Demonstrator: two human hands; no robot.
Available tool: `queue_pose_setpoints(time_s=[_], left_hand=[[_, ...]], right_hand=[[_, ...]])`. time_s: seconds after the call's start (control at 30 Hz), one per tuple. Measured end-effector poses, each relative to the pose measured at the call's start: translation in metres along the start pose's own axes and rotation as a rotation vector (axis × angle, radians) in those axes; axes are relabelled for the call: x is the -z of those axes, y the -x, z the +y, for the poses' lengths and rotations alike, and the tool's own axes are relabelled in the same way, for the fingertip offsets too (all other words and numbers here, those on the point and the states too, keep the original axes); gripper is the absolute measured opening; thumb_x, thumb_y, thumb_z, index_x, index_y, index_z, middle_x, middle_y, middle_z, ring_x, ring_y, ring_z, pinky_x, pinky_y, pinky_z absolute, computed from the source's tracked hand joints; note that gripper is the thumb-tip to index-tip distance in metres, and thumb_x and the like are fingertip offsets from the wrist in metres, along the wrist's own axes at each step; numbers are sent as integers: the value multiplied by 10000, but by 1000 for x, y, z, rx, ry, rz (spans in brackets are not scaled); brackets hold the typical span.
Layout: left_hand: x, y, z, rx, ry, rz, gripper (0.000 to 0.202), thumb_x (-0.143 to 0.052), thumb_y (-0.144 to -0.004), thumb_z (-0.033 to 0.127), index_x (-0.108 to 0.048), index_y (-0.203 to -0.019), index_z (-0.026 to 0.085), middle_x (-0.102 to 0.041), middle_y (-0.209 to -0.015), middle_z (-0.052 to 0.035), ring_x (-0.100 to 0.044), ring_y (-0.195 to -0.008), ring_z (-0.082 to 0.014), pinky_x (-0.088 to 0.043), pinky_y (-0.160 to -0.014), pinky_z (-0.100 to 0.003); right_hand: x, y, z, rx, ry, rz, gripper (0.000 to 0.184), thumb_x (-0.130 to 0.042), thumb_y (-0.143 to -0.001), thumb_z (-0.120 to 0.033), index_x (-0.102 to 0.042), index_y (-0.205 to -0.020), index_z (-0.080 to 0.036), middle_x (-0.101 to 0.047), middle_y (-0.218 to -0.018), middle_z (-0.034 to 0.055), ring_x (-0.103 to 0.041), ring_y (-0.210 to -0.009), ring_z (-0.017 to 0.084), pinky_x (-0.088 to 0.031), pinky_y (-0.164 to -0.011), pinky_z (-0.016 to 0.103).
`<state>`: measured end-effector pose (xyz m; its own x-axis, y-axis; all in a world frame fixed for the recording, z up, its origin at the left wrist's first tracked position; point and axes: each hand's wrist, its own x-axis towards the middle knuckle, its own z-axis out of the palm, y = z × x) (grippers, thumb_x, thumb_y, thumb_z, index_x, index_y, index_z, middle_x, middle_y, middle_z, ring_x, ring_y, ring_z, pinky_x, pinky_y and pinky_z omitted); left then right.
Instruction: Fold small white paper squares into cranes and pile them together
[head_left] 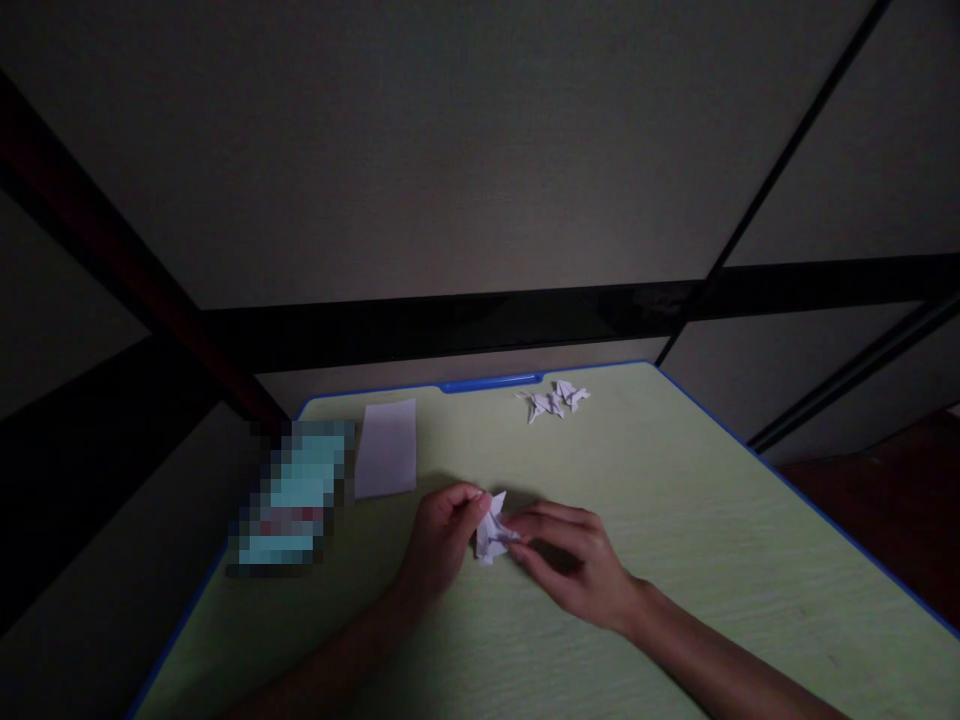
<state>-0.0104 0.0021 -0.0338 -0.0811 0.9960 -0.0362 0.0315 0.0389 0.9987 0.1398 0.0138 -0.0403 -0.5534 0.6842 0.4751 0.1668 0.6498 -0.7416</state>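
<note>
Currently pinching a small, folded white paper piece [491,538] with left hand [441,535] and right hand [576,560], over the pale-green, blue-edged table [690,520], right of a flat white paper rectangle [386,448].

- I can read no text, label, brand, number or sign anywhere in my head view.
- At the left of the frame, the pixelated object [304,485] reaches me as pale blue blocks with a reddish band, too coarse for me to make out any lettering.
</note>
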Motion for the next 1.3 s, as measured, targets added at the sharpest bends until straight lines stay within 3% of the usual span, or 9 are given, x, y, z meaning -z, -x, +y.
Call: queue_pose_setpoints(time_s=[0.07, 0.13, 0.37, 0.7, 1.0, 1.3], left_hand=[[1, 0, -1, -20, -39, 16, 206, -515, -633, 269, -476, -477, 141, -399, -435, 49, -354, -431, -72, -278, -415, -171], [1, 1, -1, -18, -70, 0, 197, -513, -643, 270, -483, -497, 141, -413, -437, 47, -363, -424, -74, -279, -409, -174], [-4, 8, 0, -86, -112, -28, 186, -513, -649, 250, -489, -496, 146, -409, -450, 48, -366, -426, -73, -286, -425, -179], [-5, 7, 1, -60, -75, -77, 202, -492, -654, 271, -465, -502, 141, -393, -457, 50, -356, -429, -66, -276, -409, -172], [-3, 1, -7, 65, -50, -176, 211, -528, -616, 291, -430, -506, 141, -367, -425, 64, -328, -402, -52, -244, -384, -162], [-1, 1, -7, -25, -76, -103, 229, -513, -650, 294, -427, -497, 146, -393, -447, 52, -363, -435, -68, -278, -423, -182]], right_hand=[[-1, -5, -2, -256, -253, 8, 139, -490, -743, -228, -584, -752, -126, -569, -596, 22, -524, -537, 106, -436, -500, 206], [-2, -10, -3, -418, -464, -48, 198, -485, -743, -278, -567, -655, -120, -537, -541, -3, -505, -501, 88, -417, -474, 187], [1, -17, 3, -597, -633, -193, 256, -580, -652, -339, -576, -537, -111, -511, -467, -26, -434, -410, 53, -356, -410, 160], [0, -15, 7, -617, -612, -193, 281, -622, -598, -348, -542, -498, -98, -496, -443, -28, -415, -383, 44, -329, -392, 161], [-4, -9, 8, -558, -535, -173, 283, -528, -676, -335, -467, -500, -122, -397, -418, -51, -331, -388, 44, -252, -385, 173], [-4, -13, 5, -550, -485, -132, 341, -494, -688, -431, -445, -525, -135, -387, -446, -47, -323, -401, 53, -241, -381, 178]])
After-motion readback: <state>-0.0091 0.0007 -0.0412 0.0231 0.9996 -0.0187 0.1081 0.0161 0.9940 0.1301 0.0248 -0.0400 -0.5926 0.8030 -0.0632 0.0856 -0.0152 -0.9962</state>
